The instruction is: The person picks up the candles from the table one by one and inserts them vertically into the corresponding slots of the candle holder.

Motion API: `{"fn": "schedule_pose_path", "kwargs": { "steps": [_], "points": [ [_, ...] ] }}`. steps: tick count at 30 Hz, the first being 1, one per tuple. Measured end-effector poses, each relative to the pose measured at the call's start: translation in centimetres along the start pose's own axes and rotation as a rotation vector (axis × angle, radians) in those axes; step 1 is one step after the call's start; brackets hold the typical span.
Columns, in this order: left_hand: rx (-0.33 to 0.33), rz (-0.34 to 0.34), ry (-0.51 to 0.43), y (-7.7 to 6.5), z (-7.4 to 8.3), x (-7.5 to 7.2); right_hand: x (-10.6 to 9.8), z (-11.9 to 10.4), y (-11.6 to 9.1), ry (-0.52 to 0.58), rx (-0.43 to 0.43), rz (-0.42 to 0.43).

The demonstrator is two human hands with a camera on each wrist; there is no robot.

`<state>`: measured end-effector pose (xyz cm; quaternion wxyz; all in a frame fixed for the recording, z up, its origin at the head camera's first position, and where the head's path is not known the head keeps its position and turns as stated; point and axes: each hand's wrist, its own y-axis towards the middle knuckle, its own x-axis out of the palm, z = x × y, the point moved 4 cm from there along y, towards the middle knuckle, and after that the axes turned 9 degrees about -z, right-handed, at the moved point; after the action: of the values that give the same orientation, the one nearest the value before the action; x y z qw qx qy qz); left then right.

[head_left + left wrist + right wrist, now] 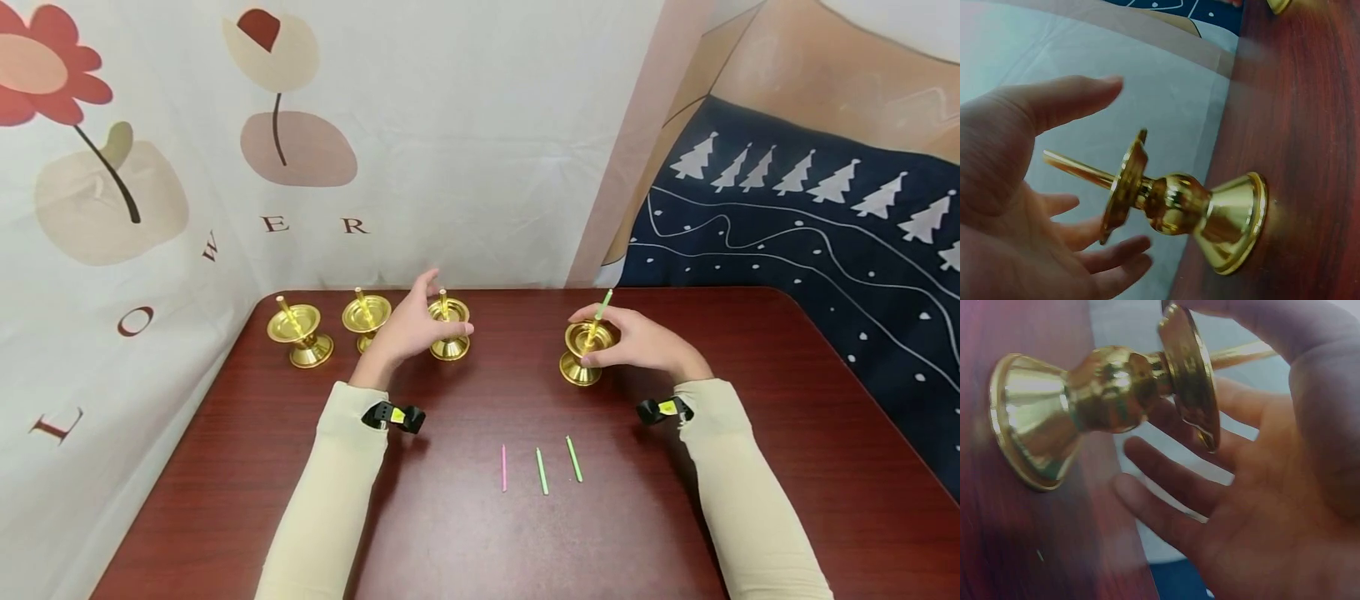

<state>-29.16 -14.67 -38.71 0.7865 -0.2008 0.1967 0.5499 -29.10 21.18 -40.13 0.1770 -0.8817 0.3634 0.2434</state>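
Nearest, a pink candle (504, 467) and two green candles (542, 472) lie loose; my sleeve (322, 500) brushing them could roll them. Beyond, my right hand (641, 336) grips a brass holder (580, 372) topped by a third green candle (603, 305); a jerk could dislodge it. My left hand (412, 325) spreads, unclosed, around another holder (450, 348). Bare table (517, 350) separates them; its back edge (517, 289) runs close behind.
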Motion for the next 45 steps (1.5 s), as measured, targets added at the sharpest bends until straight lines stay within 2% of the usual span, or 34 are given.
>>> {"fn": "schedule_pose_path", "kwargs": {
  "steps": [2, 5, 11, 16, 19, 23, 28, 31, 33, 36, 39, 42, 45],
  "points": [
    [-0.024, -0.051, -0.020, 0.0, -0.2, 0.3, -0.6, 0.5, -0.8, 0.022, 0.015, -0.015],
    [-0.057, -0.091, -0.031, 0.0, -0.6, 0.5, -1.4, 1.3, -2.0, 0.084, 0.039, -0.037],
    [-0.078, -0.082, -0.056, 0.2, -1.0, 0.4, -2.9, 3.0, -4.3, 0.166, 0.045, -0.046],
    [-0.069, -0.080, -0.076, 0.1, -1.0, 0.5, -4.1, 3.7, -6.0, 0.148, 0.041, -0.021],
    [-0.060, -0.086, -0.084, 0.2, -1.2, 0.6, -5.0, 3.4, -7.0, 0.141, 0.017, 0.030],
    [-0.042, -0.099, -0.075, 0.3, -1.1, 0.9, -6.4, 1.4, -8.4, 0.150, -0.106, 0.211],
    [-0.034, -0.104, -0.041, 0.4, -0.9, 1.3, -7.5, -2.7, -9.4, 0.240, -0.361, 0.461],
    [-0.033, -0.102, -0.015, 0.5, -0.8, 1.5, -7.3, -5.2, -9.7, 0.276, -0.489, 0.528],
    [-0.029, -0.100, -0.002, 0.5, -0.7, 1.5, -6.9, -6.8, -9.7, 0.283, -0.551, 0.538],
    [-0.021, -0.098, 0.015, 0.6, -0.5, 1.7, -6.0, -8.6, -9.4, 0.308, -0.631, 0.477],
    [-0.013, -0.099, 0.018, 0.7, -0.4, 2.1, -4.9, -9.3, -8.7, 0.312, -0.654, 0.330],
    [-0.007, -0.100, 0.018, 0.7, -0.3, 2.4, -3.5, -8.6, -7.3, 0.283, -0.567, 0.125],
    [-0.003, -0.097, 0.025, 0.6, -0.1, 2.7, -1.7, -7.1, -5.3, 0.229, -0.423, -0.082]
  ]
}}
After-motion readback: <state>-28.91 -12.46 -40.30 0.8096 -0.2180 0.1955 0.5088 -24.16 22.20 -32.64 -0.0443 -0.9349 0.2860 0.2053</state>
